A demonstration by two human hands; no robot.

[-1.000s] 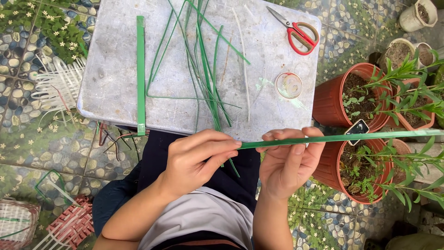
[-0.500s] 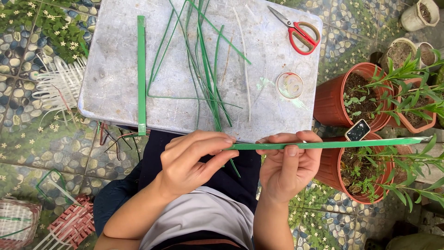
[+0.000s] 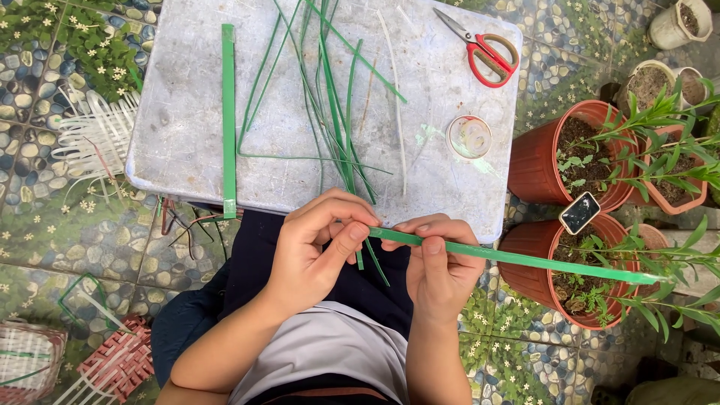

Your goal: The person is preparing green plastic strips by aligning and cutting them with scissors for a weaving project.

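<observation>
Pebble-patterned tiles surround your grey board [image 3: 187, 150]. Right of it, terracotta pots [image 3: 544, 161] hold soil and green plants; a dark tag [image 3: 580, 213] stands between two. Your left hand [image 3: 319, 244] and right hand [image 3: 439, 262] pinch one long green strip [image 3: 525, 259] over your lap.

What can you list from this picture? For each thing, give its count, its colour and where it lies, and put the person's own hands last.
long green strip: one, green, held across both hands, reaching right over the pots
flat green strip: one, green, lying on the left part of the table
thin leaf strips: a loose bunch, green, middle of the table
scissors: one, red handles, table's far right corner
tape roll: one, clear, right side of the table
table: one, grey-white, above the hands
plant pots: two large ones, terracotta, right of the table
woven baskets: red and white, bottom left on the floor
left hand: pinching the strip's end
right hand: gripping the strip
</observation>
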